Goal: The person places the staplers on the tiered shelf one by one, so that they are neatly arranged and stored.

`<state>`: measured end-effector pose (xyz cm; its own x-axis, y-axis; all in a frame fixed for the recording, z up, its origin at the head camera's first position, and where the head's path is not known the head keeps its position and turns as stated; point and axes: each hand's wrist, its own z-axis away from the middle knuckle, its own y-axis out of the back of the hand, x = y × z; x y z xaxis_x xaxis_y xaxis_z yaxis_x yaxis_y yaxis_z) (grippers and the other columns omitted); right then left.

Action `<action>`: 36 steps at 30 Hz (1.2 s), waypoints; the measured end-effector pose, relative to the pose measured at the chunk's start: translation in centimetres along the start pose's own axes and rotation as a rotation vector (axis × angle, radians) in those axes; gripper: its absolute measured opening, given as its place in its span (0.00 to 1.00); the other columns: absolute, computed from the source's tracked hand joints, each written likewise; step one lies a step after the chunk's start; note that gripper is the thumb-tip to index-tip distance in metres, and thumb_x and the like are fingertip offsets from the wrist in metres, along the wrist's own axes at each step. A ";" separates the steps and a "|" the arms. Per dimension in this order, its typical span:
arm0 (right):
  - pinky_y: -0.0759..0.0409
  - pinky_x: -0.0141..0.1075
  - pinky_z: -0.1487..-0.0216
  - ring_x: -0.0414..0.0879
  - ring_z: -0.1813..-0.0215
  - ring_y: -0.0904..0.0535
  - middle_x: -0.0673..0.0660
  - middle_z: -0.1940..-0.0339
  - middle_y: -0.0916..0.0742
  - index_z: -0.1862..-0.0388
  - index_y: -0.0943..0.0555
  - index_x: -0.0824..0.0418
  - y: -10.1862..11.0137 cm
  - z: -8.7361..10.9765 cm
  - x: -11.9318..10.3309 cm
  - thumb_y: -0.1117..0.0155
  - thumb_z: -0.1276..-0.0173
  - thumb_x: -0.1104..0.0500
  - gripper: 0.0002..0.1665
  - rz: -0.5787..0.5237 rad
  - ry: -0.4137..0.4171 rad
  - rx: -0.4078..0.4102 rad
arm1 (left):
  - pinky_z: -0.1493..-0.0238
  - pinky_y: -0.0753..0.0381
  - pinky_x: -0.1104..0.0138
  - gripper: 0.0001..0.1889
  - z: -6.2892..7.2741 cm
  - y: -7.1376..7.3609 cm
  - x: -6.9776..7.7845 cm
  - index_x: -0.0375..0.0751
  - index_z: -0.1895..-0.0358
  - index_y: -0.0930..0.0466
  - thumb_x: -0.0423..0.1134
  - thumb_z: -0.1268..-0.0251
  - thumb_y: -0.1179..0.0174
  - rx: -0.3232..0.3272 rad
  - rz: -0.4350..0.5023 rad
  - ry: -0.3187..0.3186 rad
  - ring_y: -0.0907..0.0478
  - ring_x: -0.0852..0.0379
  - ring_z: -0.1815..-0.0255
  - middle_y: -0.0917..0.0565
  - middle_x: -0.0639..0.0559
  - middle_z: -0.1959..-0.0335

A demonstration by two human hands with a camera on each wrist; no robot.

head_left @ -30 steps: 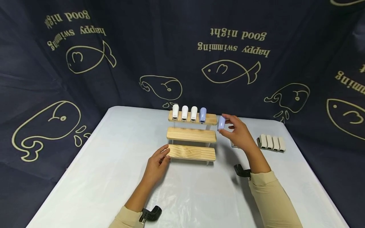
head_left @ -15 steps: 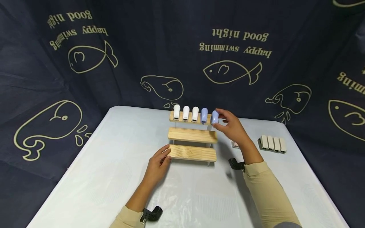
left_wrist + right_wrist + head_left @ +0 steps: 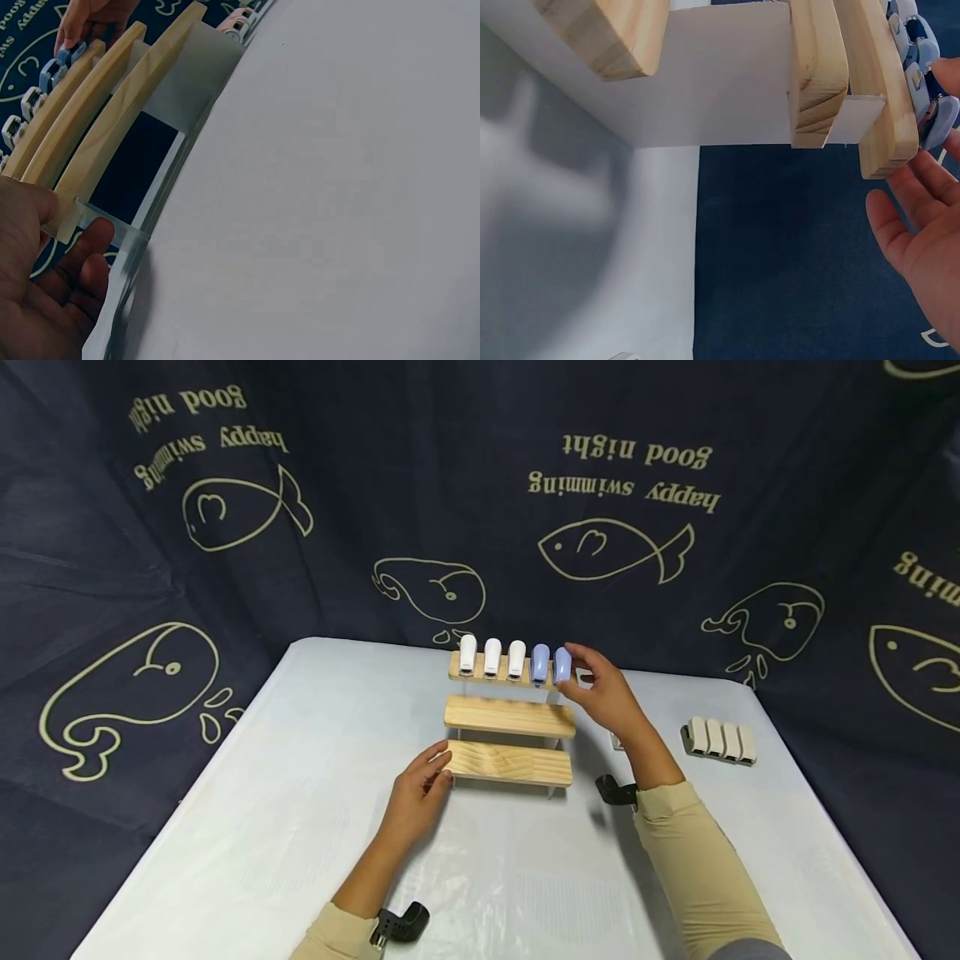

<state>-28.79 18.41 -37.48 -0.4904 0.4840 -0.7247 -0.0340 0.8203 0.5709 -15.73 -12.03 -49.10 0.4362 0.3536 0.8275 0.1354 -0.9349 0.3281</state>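
In the head view, a three-tier wooden stand (image 3: 510, 718) with clear legs stands mid-table. Three white staplers (image 3: 492, 658) and a blue stapler (image 3: 539, 663) line its top tier. My right hand (image 3: 603, 693) pinches a second blue stapler (image 3: 562, 666) at that tier's right end, beside the first. In the right wrist view, this held stapler (image 3: 941, 124) sits against the plank's end, partly hidden by my fingers. My left hand (image 3: 417, 793) grips the left end of the lowest tier (image 3: 131, 124), with its fingers curled around the plank near the clear leg.
Several beige staplers (image 3: 720, 740) stand in a row at the right of the table. Behind my right forearm, another small stapler (image 3: 617, 741) is mostly hidden; the left wrist view shows pinkish staplers (image 3: 238, 22). A dark printed curtain (image 3: 420, 510) hangs behind the table.
My right hand has moved left with the blue stapler, from beside the stand onto the right end of the top tier, next to the other blue one. My left hand has stayed put.
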 end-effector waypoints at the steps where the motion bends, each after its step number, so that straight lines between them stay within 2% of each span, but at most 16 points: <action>1: 0.28 0.59 0.40 0.58 0.38 0.26 0.65 0.36 0.23 0.28 0.33 0.68 0.0 0.0 0.0 0.31 0.35 0.65 0.37 0.000 -0.001 0.003 | 0.58 0.16 0.69 0.16 0.0 0.0 0.0 0.25 0.41 0.22 0.26 0.30 0.41 0.000 0.000 0.002 0.16 0.52 0.56 0.25 0.44 0.33; 6: 0.27 0.58 0.40 0.58 0.35 0.27 0.65 0.33 0.25 0.26 0.34 0.67 0.1 0.3 -0.1 0.30 0.35 0.64 0.40 0.003 -0.010 0.008 | 0.57 0.16 0.69 0.17 -0.1 -0.1 0.1 0.26 0.41 0.22 0.26 0.31 0.40 0.005 -0.006 0.002 0.16 0.51 0.56 0.25 0.44 0.34; 10: 0.28 0.58 0.39 0.61 0.30 0.33 0.66 0.29 0.29 0.25 0.37 0.66 0.4 0.9 0.3 0.29 0.35 0.63 0.43 0.002 -0.029 0.031 | 0.58 0.16 0.68 0.17 -0.1 -0.1 0.2 0.25 0.41 0.22 0.26 0.31 0.41 0.000 0.013 0.007 0.16 0.51 0.56 0.25 0.42 0.33; 14: 0.29 0.58 0.38 0.62 0.29 0.35 0.66 0.28 0.31 0.24 0.37 0.65 1.0 1.9 1.8 0.30 0.34 0.63 0.42 0.009 -0.066 0.051 | 0.59 0.16 0.69 0.17 -0.1 -0.1 0.2 0.25 0.40 0.23 0.26 0.30 0.41 -0.007 0.021 0.019 0.16 0.51 0.57 0.26 0.41 0.33; 19: 0.30 0.58 0.36 0.63 0.29 0.34 0.66 0.26 0.33 0.24 0.38 0.65 1.8 3.4 4.5 0.32 0.32 0.62 0.41 0.014 -0.153 0.045 | 0.60 0.17 0.70 0.17 0.0 -0.1 0.1 0.26 0.40 0.22 0.27 0.30 0.41 -0.001 0.018 0.035 0.16 0.52 0.58 0.26 0.44 0.33; 27: 0.31 0.60 0.35 0.67 0.28 0.38 0.68 0.24 0.38 0.23 0.41 0.64 3.9 5.2 8.2 0.34 0.29 0.59 0.41 0.040 -0.244 -0.019 | 0.57 0.16 0.68 0.17 -0.1 0.0 -0.3 0.26 0.40 0.23 0.28 0.30 0.41 0.000 0.018 0.022 0.16 0.52 0.56 0.26 0.44 0.33; 31: 0.33 0.61 0.34 0.70 0.28 0.39 0.70 0.24 0.39 0.22 0.42 0.66 5.1 6.0 9.5 0.35 0.29 0.58 0.42 0.040 -0.280 -0.065 | 0.57 0.16 0.68 0.17 -0.1 -0.1 -0.2 0.27 0.40 0.22 0.28 0.29 0.41 0.004 0.022 0.029 0.16 0.53 0.56 0.25 0.46 0.33; 36: 0.30 0.63 0.37 0.71 0.28 0.40 0.73 0.24 0.41 0.21 0.47 0.68 6.0 7.0 10.9 0.35 0.29 0.59 0.45 0.098 -0.315 -0.128 | 0.57 0.16 0.68 0.17 -0.1 0.0 -0.1 0.27 0.40 0.22 0.28 0.29 0.41 0.000 0.015 0.029 0.16 0.52 0.55 0.25 0.46 0.33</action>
<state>-28.26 30.73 -44.59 -0.2045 0.6448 -0.7365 -0.1190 0.7304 0.6726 -15.88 -12.06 -49.18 0.4125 0.3403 0.8450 0.1287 -0.9401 0.3158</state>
